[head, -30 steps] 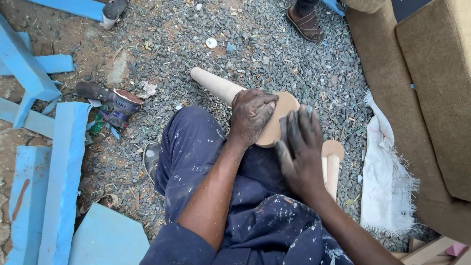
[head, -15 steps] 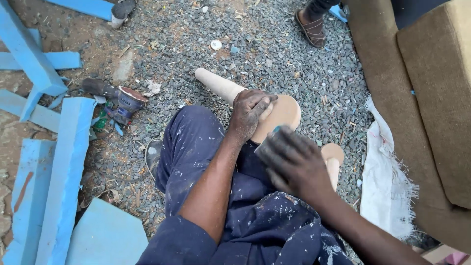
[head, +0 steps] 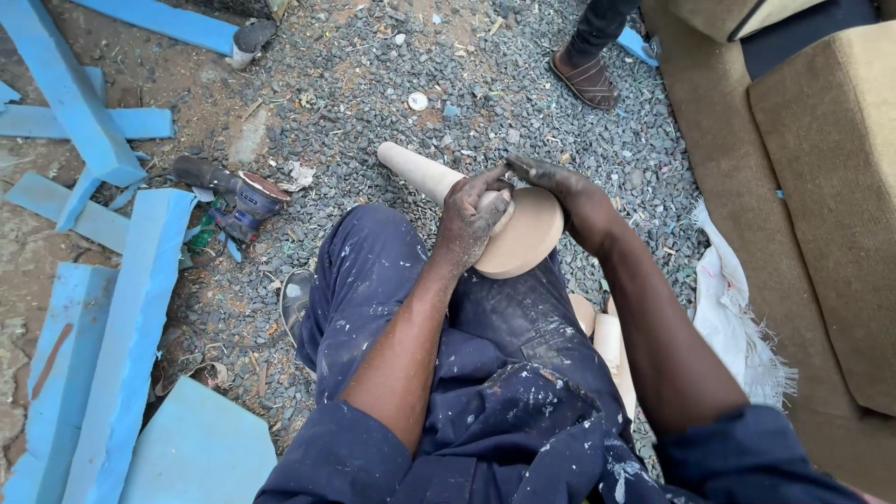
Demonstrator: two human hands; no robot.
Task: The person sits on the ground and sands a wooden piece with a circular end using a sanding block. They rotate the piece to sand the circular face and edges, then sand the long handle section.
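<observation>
A pale tapered wooden leg [head: 425, 174] with a broad round end [head: 527, 233] rests across my lap, its narrow tip pointing out over the gravel. My left hand [head: 471, 217] grips it where the shaft meets the wide end. My right hand [head: 565, 191] lies over the far top edge of the wide end, fingers curled on the wood; whether it holds a sanding piece is hidden. A second similar wooden leg [head: 607, 341] lies by my right thigh, partly covered by my arm.
A small power sander [head: 233, 201] lies on the gravel to the left, beside several blue-painted boards [head: 126, 327]. Another person's sandalled foot [head: 583, 79] stands at the top. A brown upholstered sofa [head: 821, 187] and a white cloth [head: 733, 308] are on the right.
My right hand has swung from the near face of the wide end, back toward my lap, then up to its far top edge. The left hand keeps its grip.
</observation>
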